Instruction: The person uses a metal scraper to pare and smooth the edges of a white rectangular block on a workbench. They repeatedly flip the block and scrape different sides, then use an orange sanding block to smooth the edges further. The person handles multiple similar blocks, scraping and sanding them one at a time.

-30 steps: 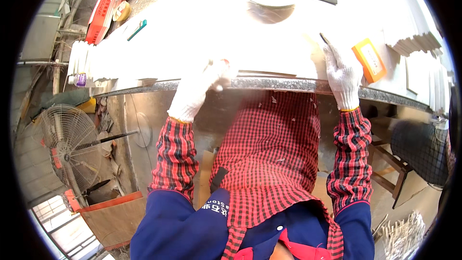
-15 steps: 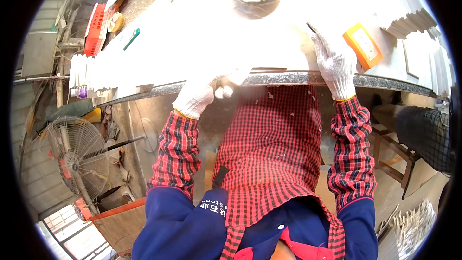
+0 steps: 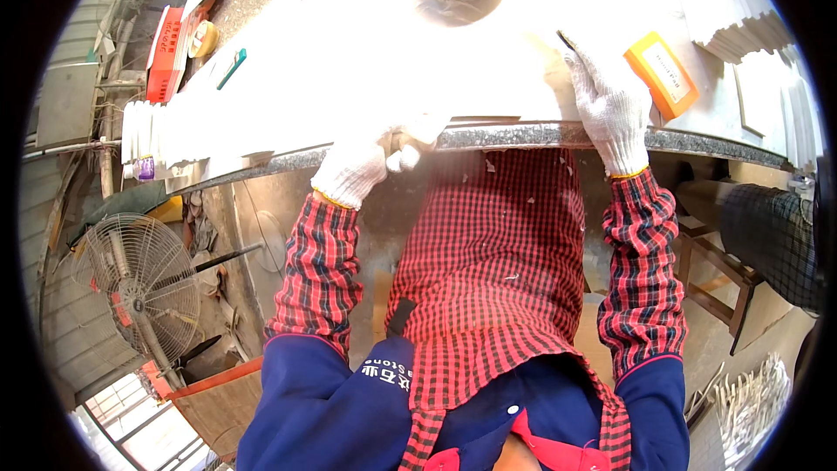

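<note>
Left hand [image 3: 370, 159], gloved, has its fingers curled at the near edge of the surface [image 3: 514, 92], probably bracing there; glare and the glove hide whether it grips anything, so cannot tell. Right hand [image 3: 615, 113], also gloved, grasps a slim dark tool [image 3: 566, 38] over the near right part of the surface, the tip poking out far-left beyond the fingertips, likely to leave that end free. Orange box [image 3: 663, 76] lies just right of that hand, presumably for easy reach; round container [image 3: 455, 2] sits farther off, teal tool [image 3: 231, 69] well left.

Red checked apron [image 3: 493, 270], white knit gloves [image 3: 613, 126]
</note>
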A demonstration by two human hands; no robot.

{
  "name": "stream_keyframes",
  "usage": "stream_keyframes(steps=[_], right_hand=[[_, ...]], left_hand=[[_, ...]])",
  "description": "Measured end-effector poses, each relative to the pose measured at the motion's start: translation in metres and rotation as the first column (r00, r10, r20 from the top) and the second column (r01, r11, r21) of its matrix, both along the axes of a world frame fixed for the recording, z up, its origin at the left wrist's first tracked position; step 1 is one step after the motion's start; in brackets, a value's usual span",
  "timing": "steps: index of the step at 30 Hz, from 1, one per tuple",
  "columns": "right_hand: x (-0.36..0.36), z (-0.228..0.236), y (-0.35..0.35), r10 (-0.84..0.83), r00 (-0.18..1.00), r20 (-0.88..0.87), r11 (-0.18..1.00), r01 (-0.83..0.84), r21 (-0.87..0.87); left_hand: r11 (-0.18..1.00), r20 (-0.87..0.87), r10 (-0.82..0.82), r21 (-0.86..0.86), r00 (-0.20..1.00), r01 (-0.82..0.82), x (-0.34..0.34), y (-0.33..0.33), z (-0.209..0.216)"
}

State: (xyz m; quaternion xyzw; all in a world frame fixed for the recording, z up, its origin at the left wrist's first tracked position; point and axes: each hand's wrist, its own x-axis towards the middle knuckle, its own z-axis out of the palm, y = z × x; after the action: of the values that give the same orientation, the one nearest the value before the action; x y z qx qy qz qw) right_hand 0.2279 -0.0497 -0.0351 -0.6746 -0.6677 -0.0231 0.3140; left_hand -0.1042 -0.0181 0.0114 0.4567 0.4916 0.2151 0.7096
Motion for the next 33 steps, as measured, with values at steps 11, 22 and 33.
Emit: stream_keyframes(steps=[11, 22, 33], right_hand=[[0.003, -0.009, 0.001, 0.003, 0.999, 0.032, 0.999, -0.005, 0.046], [0.0, -0.004, 0.002, 0.008, 1.0, 0.012, 0.998, -0.009, 0.064], [0.002, -0.005, 0.0, -0.011, 0.999, 0.046, 0.996, 0.007, 0.085]], left_hand=[[0.984, -0.088, 0.113, 0.146, 0.99, -0.099, 0.013, -0.009, 0.003], [0.963, -0.179, 0.043, 0.268, 0.983, 0.007, 0.003, -0.01, -0.01], [0.975, 0.307, 0.179, -0.18, 0.935, -0.127, -0.009, -0.003, -0.02]])
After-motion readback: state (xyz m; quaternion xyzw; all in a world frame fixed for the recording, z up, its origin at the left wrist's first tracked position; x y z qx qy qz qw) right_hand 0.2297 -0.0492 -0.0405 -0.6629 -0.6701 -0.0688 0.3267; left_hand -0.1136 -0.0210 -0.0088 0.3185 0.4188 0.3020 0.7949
